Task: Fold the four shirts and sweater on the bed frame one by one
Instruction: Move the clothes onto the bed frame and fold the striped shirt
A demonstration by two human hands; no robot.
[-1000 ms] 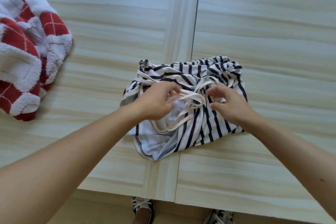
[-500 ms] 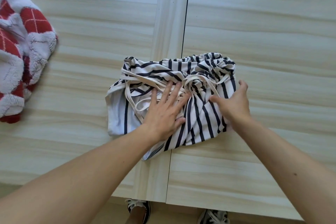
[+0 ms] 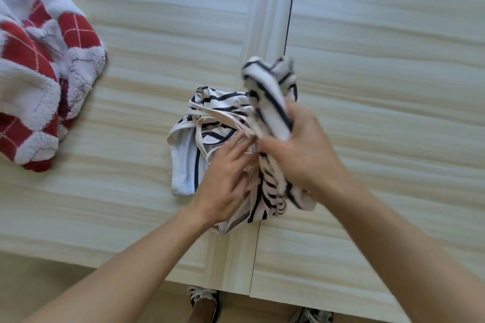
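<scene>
The striped shirt [image 3: 223, 103] is lying near the middle of the bed frame [image 3: 380, 60], across the dark narrow gap [image 3: 290, 8] where two pale boards with a wood-grain pattern are meeting. It is a thin, soft knit, white with dark navy lines, and it is crumpled into a small, roughly square bundle. Several narrow cream straps [image 3: 210, 116] are crossing over its upper part in loose loops. The left hand [image 3: 225, 181] is resting on the middle of the bundle with the fingers almost straight and close together, pressing the cloth down; this hand is somewhat blurred. The right hand [image 3: 301, 157] is gripping the right part of the shirt, with the fingers curled around a bunched roll of cloth that is standing up above the hand and is also blurred. The sweater [image 3: 39, 73], thick and fluffy, with red and white diamond patches, is lying in a heap at the left edge, well apart from the shirt. Two dark shoes with white laces [image 3: 207, 301] are showing below the near edge of the frame. Half a second ago the right hand was lying at the right edge of the flat shirt; now this side is raised and coming over toward the left hand, which is staying at the middle.
</scene>
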